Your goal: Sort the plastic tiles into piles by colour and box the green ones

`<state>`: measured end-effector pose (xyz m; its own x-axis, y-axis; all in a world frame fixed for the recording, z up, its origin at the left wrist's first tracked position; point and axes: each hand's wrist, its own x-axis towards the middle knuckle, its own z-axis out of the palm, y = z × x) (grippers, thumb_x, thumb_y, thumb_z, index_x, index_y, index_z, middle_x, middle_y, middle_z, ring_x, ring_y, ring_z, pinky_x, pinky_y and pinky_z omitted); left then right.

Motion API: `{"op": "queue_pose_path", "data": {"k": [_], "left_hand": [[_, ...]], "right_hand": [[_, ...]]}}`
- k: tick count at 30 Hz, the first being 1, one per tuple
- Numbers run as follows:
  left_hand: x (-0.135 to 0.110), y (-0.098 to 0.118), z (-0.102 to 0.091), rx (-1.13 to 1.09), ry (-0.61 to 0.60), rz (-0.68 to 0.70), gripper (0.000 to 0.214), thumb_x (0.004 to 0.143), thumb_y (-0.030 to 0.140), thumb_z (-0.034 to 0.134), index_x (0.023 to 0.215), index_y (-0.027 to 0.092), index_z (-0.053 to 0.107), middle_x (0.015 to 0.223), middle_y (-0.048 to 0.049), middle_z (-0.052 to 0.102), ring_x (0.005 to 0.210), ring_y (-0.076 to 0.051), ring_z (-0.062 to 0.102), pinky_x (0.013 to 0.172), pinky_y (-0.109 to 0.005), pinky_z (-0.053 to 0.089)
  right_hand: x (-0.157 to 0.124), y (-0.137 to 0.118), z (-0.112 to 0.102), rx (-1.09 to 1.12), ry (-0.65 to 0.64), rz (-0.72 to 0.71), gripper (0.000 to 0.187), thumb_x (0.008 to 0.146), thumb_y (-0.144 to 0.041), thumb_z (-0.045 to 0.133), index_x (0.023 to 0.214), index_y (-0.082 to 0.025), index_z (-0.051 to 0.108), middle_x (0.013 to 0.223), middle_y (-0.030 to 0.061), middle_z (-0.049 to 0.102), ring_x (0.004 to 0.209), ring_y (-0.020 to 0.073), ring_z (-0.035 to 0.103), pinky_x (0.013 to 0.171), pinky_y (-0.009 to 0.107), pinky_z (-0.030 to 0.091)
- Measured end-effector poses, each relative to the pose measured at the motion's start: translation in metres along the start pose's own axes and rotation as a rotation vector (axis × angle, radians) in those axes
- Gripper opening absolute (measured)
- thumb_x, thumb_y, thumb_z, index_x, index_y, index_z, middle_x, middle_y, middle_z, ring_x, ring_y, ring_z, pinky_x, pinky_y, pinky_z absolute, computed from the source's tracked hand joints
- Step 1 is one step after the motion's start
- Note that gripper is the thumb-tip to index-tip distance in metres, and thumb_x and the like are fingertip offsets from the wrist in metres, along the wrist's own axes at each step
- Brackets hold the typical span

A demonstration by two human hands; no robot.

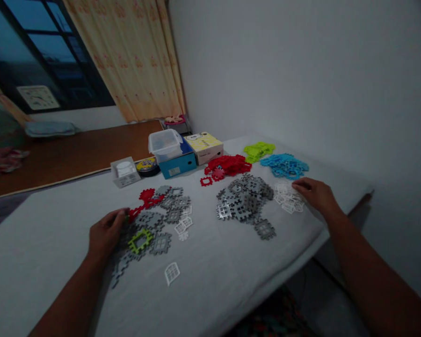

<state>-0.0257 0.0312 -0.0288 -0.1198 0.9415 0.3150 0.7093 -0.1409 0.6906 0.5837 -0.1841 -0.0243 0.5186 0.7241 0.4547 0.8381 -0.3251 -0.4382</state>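
My left hand (105, 232) rests on the left edge of a flat assembly of grey interlocking tiles (157, 220), its fingers curled by a red tile (144, 201) and a lime-green tile (139, 239). My right hand (317, 195) lies over a small heap of white window-like tiles (286, 196), fingers bent down on them. Between the hands sits a loose pile of grey tiles (245, 201). One white tile (171, 273) lies alone near the front.
Behind lie piles of red tiles (228, 166), lime-green tiles (258, 150) and blue tiles (285, 165). A blue box with a clear tub (165, 144), a yellow-white box (204, 146), a tape roll (147, 166) and a small white box (125, 172) stand at the back. The table's edge drops off at right.
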Motion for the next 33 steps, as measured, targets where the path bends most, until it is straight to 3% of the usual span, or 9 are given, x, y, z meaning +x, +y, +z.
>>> {"op": "queue_pose_path", "data": {"k": [2, 5, 7, 10, 14, 20, 27, 30, 33], "left_hand": [[-0.003, 0.002, 0.002, -0.033, 0.003, 0.007, 0.041, 0.077, 0.048, 0.052, 0.096, 0.019, 0.073, 0.093, -0.0041, 0.075, 0.091, -0.023, 0.068, 0.085, -0.032, 0.053], [-0.006, 0.003, 0.005, -0.071, -0.019, 0.017, 0.043, 0.077, 0.048, 0.051, 0.094, 0.016, 0.073, 0.093, -0.0058, 0.075, 0.091, -0.023, 0.068, 0.086, -0.032, 0.052], [-0.008, 0.002, 0.007, -0.087, -0.032, 0.038, 0.044, 0.078, 0.049, 0.051, 0.093, 0.014, 0.073, 0.093, -0.0069, 0.075, 0.091, -0.023, 0.068, 0.086, -0.033, 0.052], [-0.009, 0.000, 0.008, -0.113, -0.062, 0.073, 0.046, 0.079, 0.050, 0.050, 0.094, 0.013, 0.073, 0.095, -0.0081, 0.075, 0.091, -0.023, 0.067, 0.086, -0.032, 0.051], [-0.011, -0.004, 0.010, -0.154, -0.075, 0.097, 0.045, 0.081, 0.050, 0.050, 0.096, 0.014, 0.073, 0.095, -0.0079, 0.075, 0.090, -0.022, 0.067, 0.084, -0.031, 0.051], [-0.010, -0.005, 0.012, -0.172, -0.086, 0.126, 0.043, 0.082, 0.047, 0.050, 0.095, 0.014, 0.073, 0.094, -0.0074, 0.075, 0.087, -0.021, 0.067, 0.082, -0.030, 0.051], [-0.011, -0.002, 0.011, -0.145, -0.094, 0.122, 0.040, 0.082, 0.045, 0.050, 0.095, 0.015, 0.073, 0.092, -0.0068, 0.075, 0.085, -0.021, 0.067, 0.080, -0.030, 0.052], [-0.012, 0.002, 0.008, -0.123, -0.098, 0.121, 0.041, 0.081, 0.047, 0.049, 0.095, 0.016, 0.073, 0.094, -0.0065, 0.075, 0.087, -0.021, 0.067, 0.082, -0.029, 0.052], [-0.014, 0.003, 0.005, -0.101, -0.103, 0.113, 0.045, 0.080, 0.050, 0.049, 0.096, 0.016, 0.073, 0.094, -0.0067, 0.075, 0.088, -0.022, 0.067, 0.082, -0.030, 0.052]], "right_hand": [[0.004, -0.019, 0.003, -0.067, 0.060, -0.026, 0.030, 0.081, -0.043, 0.055, 0.092, -0.020, 0.072, 0.086, 0.0089, 0.071, 0.069, 0.0210, 0.062, 0.062, 0.032, 0.043], [0.005, -0.089, 0.011, 0.034, 0.107, -0.176, 0.030, 0.087, -0.039, 0.052, 0.099, -0.018, 0.069, 0.097, 0.0109, 0.069, 0.072, 0.0191, 0.061, 0.066, 0.032, 0.044], [-0.004, -0.151, 0.023, 0.207, -0.064, -0.392, 0.026, 0.089, -0.035, 0.052, 0.100, -0.019, 0.068, 0.100, 0.0081, 0.068, 0.077, 0.0174, 0.062, 0.071, 0.030, 0.047], [-0.031, -0.240, 0.053, 0.290, -0.514, -0.763, 0.022, 0.089, -0.027, 0.054, 0.106, -0.021, 0.066, 0.105, 0.0062, 0.067, 0.086, 0.0164, 0.062, 0.079, 0.029, 0.047], [-0.060, -0.303, 0.099, 0.141, -0.745, -0.937, 0.025, 0.086, -0.028, 0.061, 0.109, -0.018, 0.066, 0.109, 0.0107, 0.064, 0.104, 0.0227, 0.057, 0.088, 0.032, 0.044], [-0.076, -0.305, 0.125, 0.235, -0.743, -0.855, 0.035, 0.078, -0.034, 0.070, 0.109, -0.023, 0.062, 0.112, 0.0076, 0.059, 0.104, 0.0225, 0.052, 0.083, 0.031, 0.041], [-0.074, -0.290, 0.139, 0.600, -0.807, -0.548, 0.024, 0.068, -0.022, 0.072, 0.085, -0.018, 0.056, 0.078, -0.0022, 0.056, 0.070, 0.0124, 0.050, 0.062, 0.023, 0.037], [-0.074, -0.293, 0.135, 0.692, -0.849, -0.492, 0.017, 0.070, -0.021, 0.069, 0.080, -0.018, 0.056, 0.073, -0.0031, 0.055, 0.068, 0.0116, 0.050, 0.061, 0.022, 0.037], [-0.074, -0.295, 0.113, 0.692, -0.855, -0.504, 0.015, 0.072, -0.023, 0.069, 0.079, -0.017, 0.057, 0.068, -0.0035, 0.056, 0.064, 0.0108, 0.051, 0.059, 0.022, 0.036]]}}
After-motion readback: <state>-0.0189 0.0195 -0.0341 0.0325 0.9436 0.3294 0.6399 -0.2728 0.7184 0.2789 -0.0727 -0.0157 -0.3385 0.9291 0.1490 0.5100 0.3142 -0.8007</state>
